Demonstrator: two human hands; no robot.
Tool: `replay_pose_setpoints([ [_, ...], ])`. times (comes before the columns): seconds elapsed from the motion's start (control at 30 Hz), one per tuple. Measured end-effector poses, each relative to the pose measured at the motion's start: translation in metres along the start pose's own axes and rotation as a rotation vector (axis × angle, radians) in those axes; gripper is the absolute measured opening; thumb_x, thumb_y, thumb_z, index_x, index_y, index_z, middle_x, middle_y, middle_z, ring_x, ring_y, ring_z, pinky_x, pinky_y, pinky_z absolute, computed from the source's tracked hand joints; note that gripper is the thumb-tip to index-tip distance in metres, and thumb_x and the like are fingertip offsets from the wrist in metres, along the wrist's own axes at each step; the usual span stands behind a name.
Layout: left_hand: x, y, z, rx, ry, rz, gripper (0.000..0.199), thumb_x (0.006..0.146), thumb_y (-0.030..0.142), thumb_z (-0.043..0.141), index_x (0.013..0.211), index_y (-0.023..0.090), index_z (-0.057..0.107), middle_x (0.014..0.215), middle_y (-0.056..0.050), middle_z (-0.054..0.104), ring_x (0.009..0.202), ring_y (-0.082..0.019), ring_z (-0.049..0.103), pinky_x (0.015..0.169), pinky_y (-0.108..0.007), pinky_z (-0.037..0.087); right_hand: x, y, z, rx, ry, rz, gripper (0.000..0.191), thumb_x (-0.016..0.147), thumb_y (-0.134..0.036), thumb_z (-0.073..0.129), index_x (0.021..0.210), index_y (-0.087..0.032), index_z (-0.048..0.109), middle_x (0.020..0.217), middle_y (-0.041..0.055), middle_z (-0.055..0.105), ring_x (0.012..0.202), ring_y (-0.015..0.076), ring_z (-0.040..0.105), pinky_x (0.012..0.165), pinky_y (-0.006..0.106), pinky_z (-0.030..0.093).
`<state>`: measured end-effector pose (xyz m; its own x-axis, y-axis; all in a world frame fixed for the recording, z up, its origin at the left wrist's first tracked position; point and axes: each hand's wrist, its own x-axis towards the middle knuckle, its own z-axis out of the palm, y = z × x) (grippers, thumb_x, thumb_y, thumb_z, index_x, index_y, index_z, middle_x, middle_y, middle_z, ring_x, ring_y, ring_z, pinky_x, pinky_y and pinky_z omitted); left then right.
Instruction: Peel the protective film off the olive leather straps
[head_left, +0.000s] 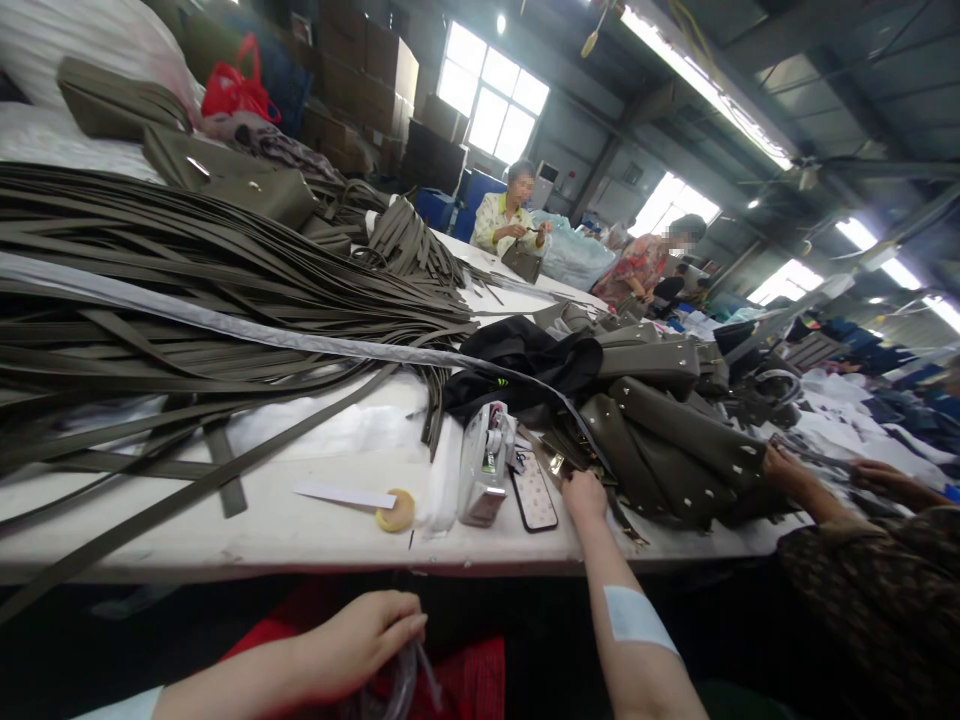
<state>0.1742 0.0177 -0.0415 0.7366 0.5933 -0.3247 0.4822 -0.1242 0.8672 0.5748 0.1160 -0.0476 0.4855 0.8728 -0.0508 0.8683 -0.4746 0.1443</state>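
Observation:
My left hand (382,630) is closed around a bundle of clear plastic tubing or handles (401,685), low in front of the table and above something red (480,670). Out on the table, my right hand (585,495) has its fingers curled at small dark straps with gold metal fittings (556,463); what its fingertips hold is too small to make out. A patterned phone (534,495) lies just left of that hand, beside a clear and white device (486,470). Dark olive bags (667,450) are heaped to its right.
Long olive strips (187,290) cover the left of the table (315,540), some hanging over its edge. A yellow tape roll (395,510) lies near the front. A co-worker's hands (795,475) work at the right; two people are across the table.

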Motion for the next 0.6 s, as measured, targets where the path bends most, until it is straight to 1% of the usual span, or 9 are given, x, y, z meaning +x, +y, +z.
replay_pose_setpoints([
  [0.13,-0.003,-0.001,0.0,0.005,0.01,0.002,0.043,0.094,0.051,0.033,0.079,0.018,0.056,0.08,-0.003,0.058,0.075,-0.018,0.054,0.07,-0.026,0.045,-0.002,0.01,-0.004,-0.042,0.0,-0.086,0.026,0.095,-0.035,0.057,0.1,-0.011,0.065,0.106,0.0091,0.067,0.095,0.0198,0.065,0.086,0.04,0.052],
  [0.2,-0.003,-0.003,0.002,0.0,0.009,0.007,0.043,0.093,0.052,0.033,0.079,0.018,0.055,0.079,-0.002,0.057,0.074,-0.018,0.053,0.069,-0.026,0.045,-0.005,0.018,-0.008,-0.043,0.007,-0.141,0.023,0.098,-0.029,0.051,0.099,-0.012,0.067,0.105,0.0097,0.068,0.093,0.0193,0.065,0.085,0.037,0.05],
  [0.3,-0.004,-0.006,0.004,-0.003,0.014,0.011,0.043,0.093,0.052,0.034,0.079,0.018,0.056,0.08,-0.002,0.058,0.075,-0.018,0.054,0.07,-0.025,0.045,-0.015,0.029,-0.014,-0.029,0.044,-0.212,0.029,0.1,-0.019,0.04,0.101,-0.014,0.069,0.106,0.0127,0.068,0.093,0.0196,0.066,0.082,0.031,0.046],
  [0.37,-0.004,-0.007,0.005,-0.001,0.016,0.012,0.042,0.093,0.052,0.035,0.079,0.018,0.056,0.08,-0.002,0.059,0.075,-0.018,0.054,0.071,-0.026,0.045,-0.022,0.034,-0.016,-0.011,0.077,-0.244,0.032,0.099,-0.016,0.038,0.105,-0.017,0.069,0.108,0.0127,0.068,0.096,0.0203,0.066,0.08,0.028,0.044],
  [0.47,-0.006,-0.006,0.006,0.002,0.008,0.007,0.042,0.093,0.051,0.035,0.08,0.018,0.057,0.081,-0.002,0.059,0.076,-0.018,0.055,0.071,-0.026,0.045,-0.034,0.038,-0.017,0.034,0.118,-0.259,0.028,0.098,-0.019,0.041,0.106,-0.018,0.068,0.107,0.0114,0.069,0.095,0.0209,0.065,0.078,0.027,0.042],
  [0.6,-0.009,-0.002,0.006,0.013,0.002,0.007,0.041,0.093,0.05,0.034,0.081,0.018,0.057,0.083,-0.003,0.061,0.078,-0.019,0.056,0.073,-0.027,0.045,-0.052,0.045,-0.017,0.131,0.177,-0.243,0.025,0.095,-0.025,0.047,0.093,-0.018,0.071,0.095,0.0099,0.071,0.085,0.0218,0.066,0.075,0.029,0.043],
])
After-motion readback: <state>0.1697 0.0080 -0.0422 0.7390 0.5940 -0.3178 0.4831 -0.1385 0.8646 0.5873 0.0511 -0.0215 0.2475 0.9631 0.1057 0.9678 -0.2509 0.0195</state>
